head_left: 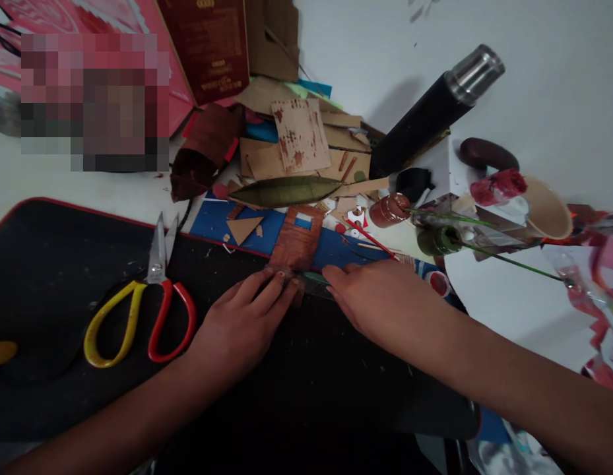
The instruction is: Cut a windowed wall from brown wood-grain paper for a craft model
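A brown-painted cardboard strip (295, 245) with a rectangular cutout near its far end lies across the edge of the black mat (336, 376). My left hand (249, 310) presses down on its near part, fingers stretched out and close together. Beneath those fingertips a clear, ruler-like strip (319, 288) crosses the cardboard and runs toward my right hand (370, 287). That hand is closed around a slim green tool (315, 277), its tip pointing at the left fingertips. The tool's exact kind is hidden. Left of my left hand lie open scissors (158, 270) with yellow and red handles.
Beyond the mat are a blue sheet (222, 221) with cardboard scraps, a long green leaf shape (286, 191) and a stained cardboard piece (301, 135). Open brown (389, 211) and green (437, 241) paint jars stand right, near a black flask (435, 109). A blurred-out person sits far left.
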Available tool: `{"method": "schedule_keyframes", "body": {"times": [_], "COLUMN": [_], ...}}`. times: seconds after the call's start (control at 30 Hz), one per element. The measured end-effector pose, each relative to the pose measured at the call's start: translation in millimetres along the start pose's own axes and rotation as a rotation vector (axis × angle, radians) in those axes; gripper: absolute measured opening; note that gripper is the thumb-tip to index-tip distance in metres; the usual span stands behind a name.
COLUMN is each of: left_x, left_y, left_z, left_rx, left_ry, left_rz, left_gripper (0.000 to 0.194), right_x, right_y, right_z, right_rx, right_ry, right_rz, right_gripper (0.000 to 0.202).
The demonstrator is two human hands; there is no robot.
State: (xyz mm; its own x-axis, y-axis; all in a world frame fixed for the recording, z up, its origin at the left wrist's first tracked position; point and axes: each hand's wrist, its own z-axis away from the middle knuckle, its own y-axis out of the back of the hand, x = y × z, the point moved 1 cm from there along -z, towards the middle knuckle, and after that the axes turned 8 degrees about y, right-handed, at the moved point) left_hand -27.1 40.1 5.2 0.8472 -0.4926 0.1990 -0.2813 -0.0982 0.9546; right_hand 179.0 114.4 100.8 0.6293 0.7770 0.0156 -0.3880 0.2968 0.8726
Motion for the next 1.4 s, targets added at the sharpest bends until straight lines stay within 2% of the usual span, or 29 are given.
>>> {"method": "schedule_keyframes", "body": {"times": [0.23,0.4,0.73,1.0,1.4], "left_x": [-0.1,0.0,-0.8,-1.1,-1.4], "left_y": [-0.5,-1.1,-1.4,-0.9,-1.5], "left_z": [0.1,-0.8,0.6,0.4,0.0], "left_rx": [0.007,0.020,0.002,0.006,0.010], "left_ry": [-0.005,0.001,-0.001,0.005,-0.001], "left_rz": [0.008,0.005,0.024,0.013,0.016], "left_gripper": [0.048,0.047,0.047,0.046,0.045], "right_x": [7.8,8.0,3.8,4.8,4.2], "right_y": [-6.1,-2.2,-4.1,-4.9,-7.9], "right_z": [5.0,7.9,-0.5,-4.2,-6.2], "right_rx": [0.012,0.048,0.121,0.059,0.066], "right_ry": [0.003,-0.001,0.013,0.013,0.027], "right_rz": [-0.065,-0.053,-0.065,-0.104,-0.105], "right_gripper": [0.020,0.019,0.018,0.019,0.020]}}
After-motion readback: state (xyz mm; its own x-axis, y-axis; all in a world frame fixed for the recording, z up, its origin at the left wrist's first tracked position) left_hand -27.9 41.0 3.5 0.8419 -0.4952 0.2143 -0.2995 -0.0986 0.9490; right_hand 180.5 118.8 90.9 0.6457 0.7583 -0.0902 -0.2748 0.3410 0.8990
